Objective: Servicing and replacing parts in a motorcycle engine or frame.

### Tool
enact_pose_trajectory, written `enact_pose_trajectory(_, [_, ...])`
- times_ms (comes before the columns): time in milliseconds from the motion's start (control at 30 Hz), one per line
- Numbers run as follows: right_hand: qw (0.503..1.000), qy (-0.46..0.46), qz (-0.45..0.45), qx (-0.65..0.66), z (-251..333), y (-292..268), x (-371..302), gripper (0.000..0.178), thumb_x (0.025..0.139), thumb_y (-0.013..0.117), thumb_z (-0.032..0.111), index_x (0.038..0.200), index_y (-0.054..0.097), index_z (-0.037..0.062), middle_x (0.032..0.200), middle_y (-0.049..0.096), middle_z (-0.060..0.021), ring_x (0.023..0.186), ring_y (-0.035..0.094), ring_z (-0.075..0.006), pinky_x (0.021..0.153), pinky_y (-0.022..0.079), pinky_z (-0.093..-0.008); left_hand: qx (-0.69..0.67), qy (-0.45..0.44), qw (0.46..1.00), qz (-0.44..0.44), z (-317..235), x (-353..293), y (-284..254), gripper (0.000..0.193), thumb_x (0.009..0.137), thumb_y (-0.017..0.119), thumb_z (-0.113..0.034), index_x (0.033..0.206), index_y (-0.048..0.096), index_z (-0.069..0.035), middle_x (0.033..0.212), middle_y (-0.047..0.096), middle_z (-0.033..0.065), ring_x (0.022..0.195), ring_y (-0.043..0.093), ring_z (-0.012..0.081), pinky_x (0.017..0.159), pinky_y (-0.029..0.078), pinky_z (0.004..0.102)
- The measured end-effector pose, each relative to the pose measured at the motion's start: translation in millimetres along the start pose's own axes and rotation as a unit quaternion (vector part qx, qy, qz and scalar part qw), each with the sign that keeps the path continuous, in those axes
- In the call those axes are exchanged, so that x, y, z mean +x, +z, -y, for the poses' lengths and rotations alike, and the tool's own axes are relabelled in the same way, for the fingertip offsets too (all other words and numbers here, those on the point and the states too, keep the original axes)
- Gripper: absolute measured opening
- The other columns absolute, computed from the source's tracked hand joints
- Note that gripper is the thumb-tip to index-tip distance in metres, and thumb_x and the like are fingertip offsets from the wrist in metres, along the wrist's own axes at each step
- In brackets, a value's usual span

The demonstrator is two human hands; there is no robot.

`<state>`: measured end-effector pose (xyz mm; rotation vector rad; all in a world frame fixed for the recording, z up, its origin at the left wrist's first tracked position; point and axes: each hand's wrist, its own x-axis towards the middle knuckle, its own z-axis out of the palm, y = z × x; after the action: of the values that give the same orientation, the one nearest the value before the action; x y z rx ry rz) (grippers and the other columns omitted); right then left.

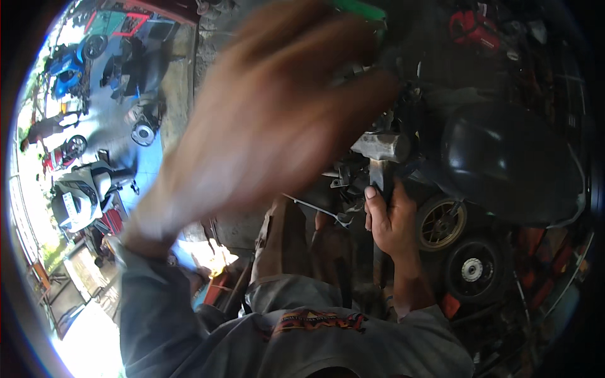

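Note:
My left hand [265, 120] is raised large across the upper middle, smeared by motion. Its thumb stands apart from the fingers, with no object visible between them. Just beyond its fingertips is a green object [362, 9], partly covered. My right hand [394, 220] is closed round the handle of a hammer [383, 146], thumb along the shaft. The hammer's blunt metal head points away from me, beside dark metal machine parts [345, 176]. A thin metal rod-like tool [315, 206] lies below my left hand. Much of the work area behind that hand is hidden.
A black motorcycle seat or cover [504, 167] is on the right. Below it are a gold-rimmed wheel [443, 223] and a black tyre [471, 269]. A red machine [474, 30] sits far right. Parked motorcycles, including a white scooter [79, 198], and a person [47, 128] are on the left.

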<state>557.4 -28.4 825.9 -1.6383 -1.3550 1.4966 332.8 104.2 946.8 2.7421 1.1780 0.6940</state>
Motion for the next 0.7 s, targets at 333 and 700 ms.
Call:
enact_pose_trajectory(333, [0.998,0.000,-0.057,0.018,24.3,43.2,-13.6,0.033,0.096,0.060,0.019,0.115,0.052,-0.0070,0.067,0.063,-0.0158,0.061,0.069,-0.0314,0.054,0.051,-0.0398,0.092,0.346,0.738,0.573,31.2,83.6,85.7,0.034,0.069,0.080,-0.025,0.101,0.071,-0.019,0.104,0.069,-0.0040,0.113,0.059,0.0191,0.105,0.031,0.0530])
enact_pose_trajectory(700, [0.988,0.037,-0.148,0.022,42.7,84.3,-5.5,0.028,0.095,0.059,0.014,0.110,0.051,-0.0075,0.074,0.064,-0.0229,0.065,0.066,-0.0406,0.057,0.050,-0.0427,0.093,0.365,0.785,0.492,30.2,69.8,94.9,0.035,0.072,0.080,-0.028,0.102,0.067,-0.015,0.095,0.072,-0.0003,0.097,0.068,0.0213,0.093,0.042,0.0447])
